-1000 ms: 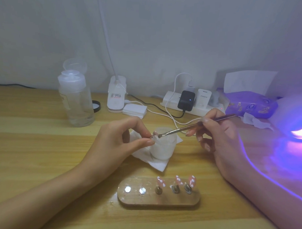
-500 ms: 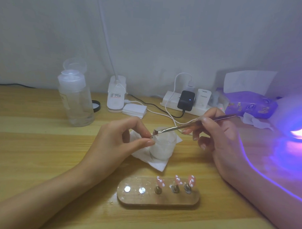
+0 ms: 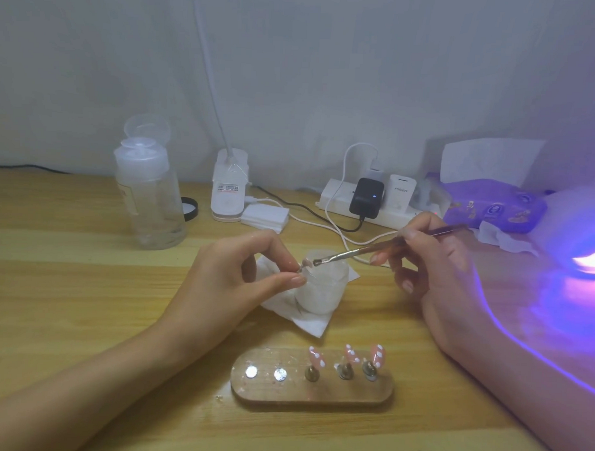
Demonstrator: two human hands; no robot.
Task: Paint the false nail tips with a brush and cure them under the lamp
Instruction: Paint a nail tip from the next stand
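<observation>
Here, a wooden table (image 3: 68,284) meets a pale wall (image 3: 328,74). The left hand (image 3: 233,277) pinches a nail tip (image 3: 306,261); the right hand (image 3: 436,274) grips the brush (image 3: 356,252).

Nail tips (image 3: 349,354) pink with white dots; stand (image 3: 351,394) brown wood; table (image 3: 68,284) pale yellow wood grain; lamp (image 3: 582,232) glowing violet-pink; wipes pack (image 3: 492,207) purple, printed; charger (image 3: 366,197) black; power strip (image 3: 334,199) white; jar (image 3: 320,293) frosted white.
</observation>
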